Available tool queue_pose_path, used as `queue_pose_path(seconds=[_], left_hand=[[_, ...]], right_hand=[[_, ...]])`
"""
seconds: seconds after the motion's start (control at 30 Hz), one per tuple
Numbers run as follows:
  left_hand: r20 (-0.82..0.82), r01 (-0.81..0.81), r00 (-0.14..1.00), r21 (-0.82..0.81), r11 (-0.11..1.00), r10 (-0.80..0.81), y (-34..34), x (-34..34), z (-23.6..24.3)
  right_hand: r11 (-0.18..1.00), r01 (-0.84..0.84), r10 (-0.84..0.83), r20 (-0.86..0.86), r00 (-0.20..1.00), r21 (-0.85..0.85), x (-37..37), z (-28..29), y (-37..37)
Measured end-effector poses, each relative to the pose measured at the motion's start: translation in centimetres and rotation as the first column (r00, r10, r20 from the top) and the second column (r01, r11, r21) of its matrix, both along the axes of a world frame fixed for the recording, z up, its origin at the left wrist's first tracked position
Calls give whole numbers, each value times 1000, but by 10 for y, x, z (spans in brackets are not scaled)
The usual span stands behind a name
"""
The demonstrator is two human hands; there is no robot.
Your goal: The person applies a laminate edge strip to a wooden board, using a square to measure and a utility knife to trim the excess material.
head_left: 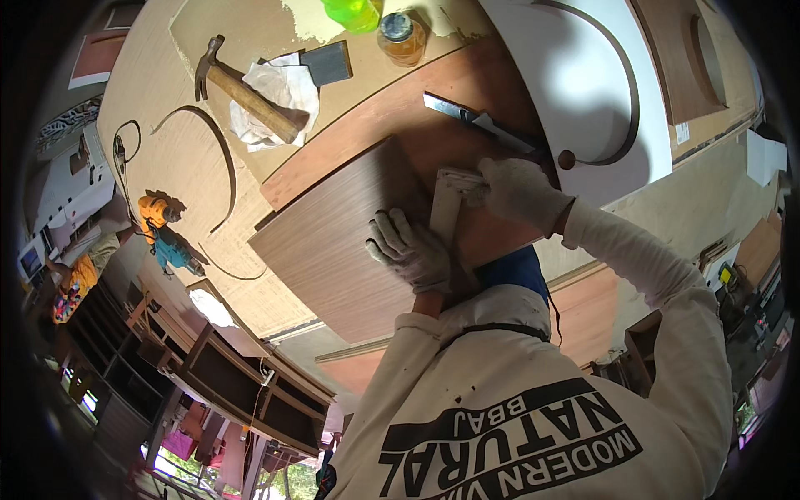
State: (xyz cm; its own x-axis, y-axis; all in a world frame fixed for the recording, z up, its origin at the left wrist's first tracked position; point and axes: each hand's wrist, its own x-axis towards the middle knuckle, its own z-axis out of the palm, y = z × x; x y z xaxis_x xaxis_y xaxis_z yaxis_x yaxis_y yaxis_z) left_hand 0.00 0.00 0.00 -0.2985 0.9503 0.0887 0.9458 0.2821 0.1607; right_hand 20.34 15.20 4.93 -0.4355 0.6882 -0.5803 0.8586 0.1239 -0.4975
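Note:
My left hand [406,247], in a pale work glove, lies with fingers spread on a wood-grain board [321,254] near its right edge. My right hand [521,192], also gloved, grips the upper end of a pale, flat bar or block [448,200] along that edge; its exact shape under the fingers is unclear. The board rests on a larger reddish plywood piece [329,158]. Just above my right hand lies a shiny flat metal tool [446,107] with a darker part.
A hammer [250,104] lies on a white cloth beside a dark block [325,62], two containers [402,40] behind. At left are power drills [162,233], thin curved strips and a person in orange [79,279]. A white panel [592,67] with a curved strip lies at right.

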Motion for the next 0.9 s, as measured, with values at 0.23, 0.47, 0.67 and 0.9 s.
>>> queue_pose_path(seconds=[0.23, 0.47, 0.67, 0.9], left_hand=[[15, 5, 1000, -32, 999, -4, 1, -6, 12], [-57, -2, 998, 71, 997, 6, 3, -6, 5], [-121, 13, 993, 43, 999, -8, 9, -7, 3], [-66, 32, 997, 47, 998, -29, 5, 3, 13]], right_hand=[[999, -51, 52, -41, 998, 11, -6, -5, 3], [994, -102, 104, -44, 994, 42, -5, -8, 7], [999, 23, -17, -148, 989, 35, 6, -11, 0], [963, 256, -223, -295, 929, 79, 14, 7, -31]])
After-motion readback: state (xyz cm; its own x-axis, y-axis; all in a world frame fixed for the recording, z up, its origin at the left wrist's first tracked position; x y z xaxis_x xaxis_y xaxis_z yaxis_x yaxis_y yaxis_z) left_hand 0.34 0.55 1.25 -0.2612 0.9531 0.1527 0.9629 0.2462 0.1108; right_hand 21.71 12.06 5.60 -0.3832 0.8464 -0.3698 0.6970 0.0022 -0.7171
